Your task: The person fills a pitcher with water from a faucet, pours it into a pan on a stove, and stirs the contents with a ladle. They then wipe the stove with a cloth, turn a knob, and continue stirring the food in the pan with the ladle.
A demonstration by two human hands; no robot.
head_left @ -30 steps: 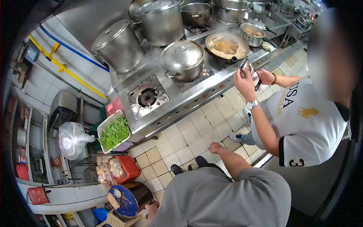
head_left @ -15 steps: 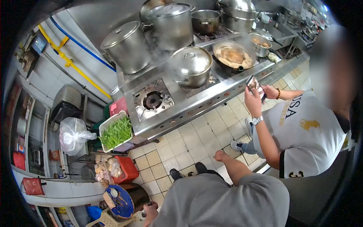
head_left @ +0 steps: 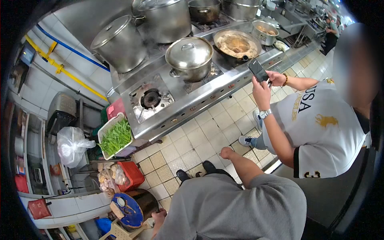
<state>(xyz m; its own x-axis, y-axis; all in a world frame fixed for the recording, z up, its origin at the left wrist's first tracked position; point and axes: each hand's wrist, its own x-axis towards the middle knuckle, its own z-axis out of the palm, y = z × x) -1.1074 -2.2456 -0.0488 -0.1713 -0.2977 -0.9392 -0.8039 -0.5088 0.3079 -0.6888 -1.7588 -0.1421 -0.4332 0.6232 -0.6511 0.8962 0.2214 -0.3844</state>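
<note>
My left hand (head_left: 159,216) is low at the bottom, closed beside the wooden drum-like block with a blue top (head_left: 131,209). Its fingers are mostly hidden, and I cannot make out what they hold. My right hand (head_left: 227,153) hangs over the tiled floor, fingers curled in and nothing visible in it. At the right a person in a white shirt (head_left: 306,120) holds a phone (head_left: 258,71) with both hands near the stove's front edge.
The steel stove (head_left: 182,110) carries a lidded pot (head_left: 189,59), a wok of bubbling brown liquid (head_left: 237,43), tall stockpots (head_left: 120,45) and a bare burner (head_left: 151,99). Left of it stand a basket of green leaves (head_left: 116,137), a red crate (head_left: 131,176) and a plastic bag (head_left: 73,146).
The view has shifted, so the stove and floor things sit further left and higher. The other person's phone has tilted and risen. My right hand stays hanging and curled.
</note>
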